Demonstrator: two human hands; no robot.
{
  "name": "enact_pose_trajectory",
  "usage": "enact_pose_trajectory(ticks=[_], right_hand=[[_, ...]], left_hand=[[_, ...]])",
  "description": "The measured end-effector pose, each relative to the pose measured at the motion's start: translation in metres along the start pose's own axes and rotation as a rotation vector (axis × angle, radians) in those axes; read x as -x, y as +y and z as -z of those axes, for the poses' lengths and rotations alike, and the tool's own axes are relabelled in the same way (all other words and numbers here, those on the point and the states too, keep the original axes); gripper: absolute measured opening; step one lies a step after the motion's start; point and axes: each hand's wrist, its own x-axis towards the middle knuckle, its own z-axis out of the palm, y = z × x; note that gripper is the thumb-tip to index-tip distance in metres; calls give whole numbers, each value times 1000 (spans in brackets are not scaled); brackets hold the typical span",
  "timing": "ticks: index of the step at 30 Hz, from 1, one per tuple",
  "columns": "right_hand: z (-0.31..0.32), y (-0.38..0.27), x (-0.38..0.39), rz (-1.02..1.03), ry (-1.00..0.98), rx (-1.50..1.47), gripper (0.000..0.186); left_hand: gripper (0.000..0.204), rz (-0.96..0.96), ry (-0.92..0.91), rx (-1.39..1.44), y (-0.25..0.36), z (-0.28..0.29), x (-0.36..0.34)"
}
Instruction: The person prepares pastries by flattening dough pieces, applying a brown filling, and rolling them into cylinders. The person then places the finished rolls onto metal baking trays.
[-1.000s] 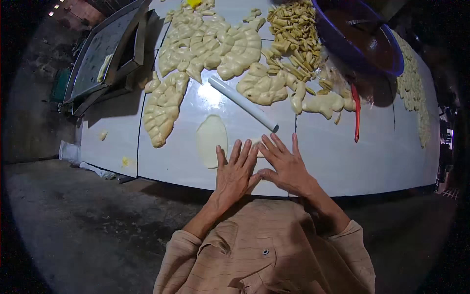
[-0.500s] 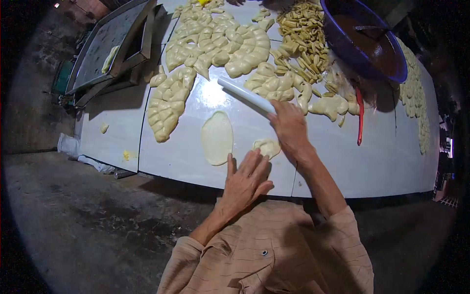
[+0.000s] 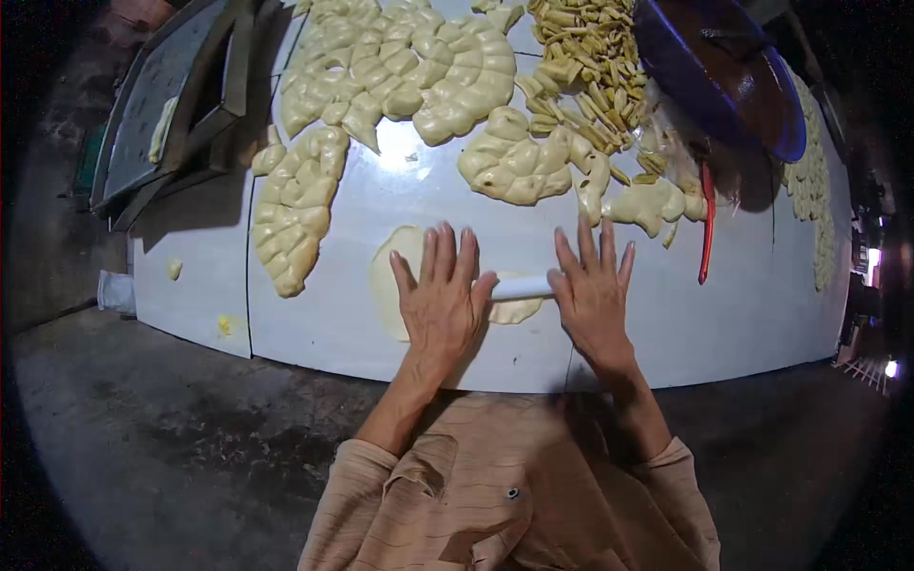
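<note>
A white rolling pin (image 3: 520, 287) lies crosswise on the white table, on top of a small flattened piece of dough (image 3: 515, 311). My left hand (image 3: 441, 300) rests flat over the pin's left end, fingers stretched forward. Over the right end lies my right hand (image 3: 594, 290), its fingers spread. Both palms hide the ends of the pin. Partly under my left hand is a thin oval dough sheet (image 3: 386, 285). Beyond my hands, sectioned dough pieces (image 3: 514, 167) sit on the table.
Portioned dough (image 3: 395, 76) spreads across the far table, with a dough strip (image 3: 300, 205) at left. Cut pale-yellow sticks (image 3: 590, 57) are heaped beside a blue-purple basin (image 3: 781, 124) of brown contents. A red-handled tool (image 3: 706, 224) lies at right. Metal trays (image 3: 143, 105) stand far left.
My right hand has brought the rolling pin down onto the small dough piece, from slanting to nearly level. My left hand has moved from that dough onto the pin's left end.
</note>
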Motion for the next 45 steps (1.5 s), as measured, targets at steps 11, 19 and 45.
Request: enact_pose_trajectory(ticks=[11,19,45], right_hand=[[11,21,-54,326,154,-163,58],[42,10,-17,367,12,-194,49],[-7,-17,28,-103,-16,65,59]], left_hand=[[81,-29,192,-41,-20,1,-95],[83,-282,103,23,-16,31,-45],[72,-109,84,-10,7,-15,34]])
